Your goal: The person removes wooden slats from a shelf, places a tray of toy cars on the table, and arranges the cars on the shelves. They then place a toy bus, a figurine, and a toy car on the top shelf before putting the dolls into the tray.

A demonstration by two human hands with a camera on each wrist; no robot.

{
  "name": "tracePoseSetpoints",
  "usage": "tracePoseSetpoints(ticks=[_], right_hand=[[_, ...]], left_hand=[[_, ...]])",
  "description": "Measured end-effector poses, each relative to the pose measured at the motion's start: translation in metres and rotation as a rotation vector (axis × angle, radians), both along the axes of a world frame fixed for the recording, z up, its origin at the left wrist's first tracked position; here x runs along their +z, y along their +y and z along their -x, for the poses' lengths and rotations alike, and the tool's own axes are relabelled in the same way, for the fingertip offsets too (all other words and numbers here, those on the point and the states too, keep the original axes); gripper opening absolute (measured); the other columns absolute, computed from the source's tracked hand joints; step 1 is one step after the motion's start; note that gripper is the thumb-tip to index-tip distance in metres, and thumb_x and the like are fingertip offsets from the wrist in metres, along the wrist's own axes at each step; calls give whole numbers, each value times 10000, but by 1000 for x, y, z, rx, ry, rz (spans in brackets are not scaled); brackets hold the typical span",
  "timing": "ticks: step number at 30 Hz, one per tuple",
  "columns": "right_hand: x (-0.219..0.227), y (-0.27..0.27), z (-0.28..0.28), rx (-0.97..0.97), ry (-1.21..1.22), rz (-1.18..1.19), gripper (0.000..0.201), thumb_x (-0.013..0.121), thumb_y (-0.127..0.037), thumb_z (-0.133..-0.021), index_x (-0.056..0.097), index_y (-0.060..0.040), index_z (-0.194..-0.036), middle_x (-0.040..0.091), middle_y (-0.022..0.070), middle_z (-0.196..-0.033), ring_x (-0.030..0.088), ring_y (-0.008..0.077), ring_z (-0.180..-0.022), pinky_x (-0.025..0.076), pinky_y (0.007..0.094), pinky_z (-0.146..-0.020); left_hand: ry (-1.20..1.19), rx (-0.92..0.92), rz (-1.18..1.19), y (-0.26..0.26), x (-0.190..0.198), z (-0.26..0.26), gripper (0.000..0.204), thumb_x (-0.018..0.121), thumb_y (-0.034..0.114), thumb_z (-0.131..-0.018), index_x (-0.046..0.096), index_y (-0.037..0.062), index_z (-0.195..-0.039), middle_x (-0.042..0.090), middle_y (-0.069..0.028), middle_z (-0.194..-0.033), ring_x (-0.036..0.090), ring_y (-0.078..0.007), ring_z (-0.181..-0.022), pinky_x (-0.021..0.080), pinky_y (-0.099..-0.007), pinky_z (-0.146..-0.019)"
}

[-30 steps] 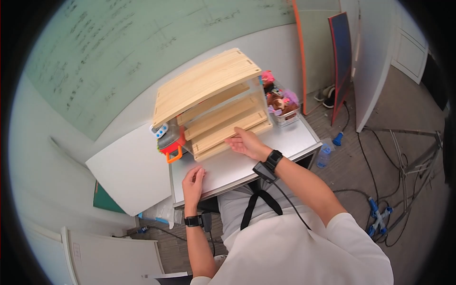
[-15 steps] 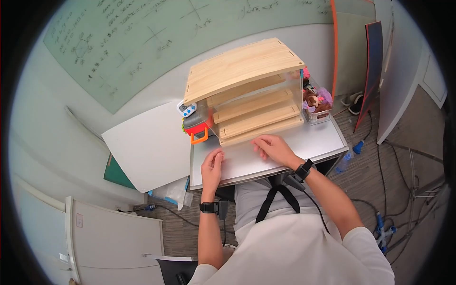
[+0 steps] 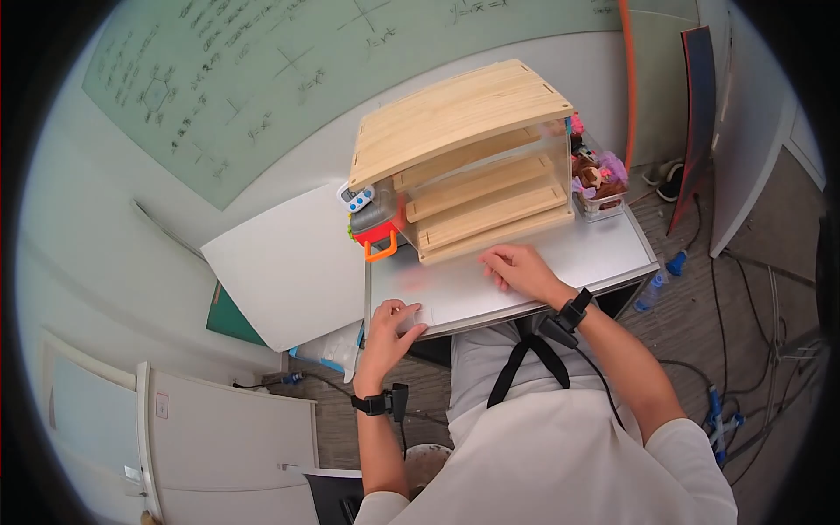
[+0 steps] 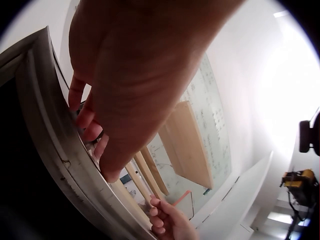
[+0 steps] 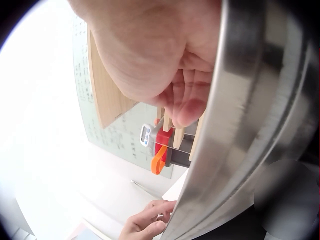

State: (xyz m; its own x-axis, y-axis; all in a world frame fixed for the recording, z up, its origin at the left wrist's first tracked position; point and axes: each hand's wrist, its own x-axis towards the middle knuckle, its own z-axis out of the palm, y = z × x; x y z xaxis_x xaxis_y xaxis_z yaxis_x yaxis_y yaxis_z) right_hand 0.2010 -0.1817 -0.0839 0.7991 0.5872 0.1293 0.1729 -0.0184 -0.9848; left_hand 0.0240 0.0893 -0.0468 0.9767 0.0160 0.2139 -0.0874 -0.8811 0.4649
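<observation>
On the silver table [image 3: 455,293] stands a wooden shelf unit [image 3: 464,118] with a broad top board, stepped inner boards and clear side panels. My left hand [image 3: 389,337] is at the table's front left edge, thumb and fingers spread apart. My right hand [image 3: 522,269] hovers just in front of the shelf's lowest board, its fingers loosely bent with nothing seen in them. In the right wrist view, the left hand [image 5: 147,220] appears beyond the metal table edge. The left wrist view shows the right hand [image 4: 170,220] near the shelf boards.
Left of the shelf sits a red and grey box [image 3: 378,219] with an orange handle [image 3: 381,252] and a white device [image 3: 356,198] with blue buttons. A basket of dolls [image 3: 602,188] stands at the right. A white board [image 3: 289,271] leans left of the table; cables lie on the floor.
My right hand has come away from the shelf's front board towards me. The left hand has drawn back to the table's front edge and its fingers have spread. The head view has shifted.
</observation>
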Motion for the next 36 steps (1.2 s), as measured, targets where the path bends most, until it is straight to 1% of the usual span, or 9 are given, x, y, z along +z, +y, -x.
tracePoseSetpoints(ticks=[5,10,17,18,20,24,26,31,36], right_hand=[[-1,1,1,22,-5,-11,279,580,-200,-1070,730,27,-1134,718,45,-842,624,78,-653,537,240,-596],[-5,3,0,24,-35,5,276,590,-205,-1055,733,20,-1125,727,52,-840,634,90,-643,534,253,-591],[-12,7,-1,-12,-278,38,272,635,-222,-1024,733,16,-1113,759,76,-872,669,105,-654,546,273,-589],[-11,8,-1,-16,-285,45,272,635,-222,-1024,733,16,-1113,759,76,-872,669,105,-654,546,273,-589],[-8,11,-2,5,10,-35,274,622,-232,-1033,735,7,-1103,758,70,-906,673,109,-678,571,272,-620],[2,19,-21,75,178,-59,325,614,-293,-1055,705,10,-1132,751,78,-980,677,117,-735,591,273,-676],[8,24,-27,143,571,-170,371,570,-385,-1086,628,-33,-1187,733,84,-1052,676,107,-813,583,263,-722],[0,39,-37,152,785,-436,341,534,-402,-1102,578,-67,-1147,720,77,-1039,671,121,-840,580,262,-764],[-12,43,-47,180,853,-540,314,489,-381,-1122,570,-78,-1102,701,53,-1021,650,124,-846,579,269,-777]], left_hand=[[56,-38,107,-1,-3,-10,371,797,114,-878,678,33,-1220,587,-76,-1069,586,-235,-1006,517,-342,-869],[95,83,302,1,-9,-18,199,780,78,-889,687,43,-1062,601,-11,-958,574,-118,-898,494,-272,-810],[-16,33,582,-17,-27,-58,162,724,96,-971,688,-12,-1086,711,-19,-893,621,-92,-770,512,-244,-724],[-5,30,730,-20,-28,-67,162,695,106,-997,693,-16,-1103,720,-37,-924,632,-97,-782,517,-246,-723],[-2,20,883,-26,-31,-82,170,665,115,-1022,697,-20,-1120,728,-55,-955,644,-101,-793,522,-249,-722],[-86,64,990,-34,-33,-92,205,625,131,-1050,700,-22,-1165,674,-19,-866,593,-79,-723,484,-237,-641],[-120,99,1023,-34,-33,-90,213,624,131,-1050,702,-18,-1181,646,4,-830,561,-63,-689,452,-223,-604],[-147,186,1005,-29,-35,-90,226,667,157,-1031,736,-12,-1165,565,63,-759,439,-24,-622,330,-214,-542],[-136,200,1034,-32,-32,-88,263,667,163,-1026,729,-25,-1199,513,70,-722,440,-40,-625,350,-218,-564]])
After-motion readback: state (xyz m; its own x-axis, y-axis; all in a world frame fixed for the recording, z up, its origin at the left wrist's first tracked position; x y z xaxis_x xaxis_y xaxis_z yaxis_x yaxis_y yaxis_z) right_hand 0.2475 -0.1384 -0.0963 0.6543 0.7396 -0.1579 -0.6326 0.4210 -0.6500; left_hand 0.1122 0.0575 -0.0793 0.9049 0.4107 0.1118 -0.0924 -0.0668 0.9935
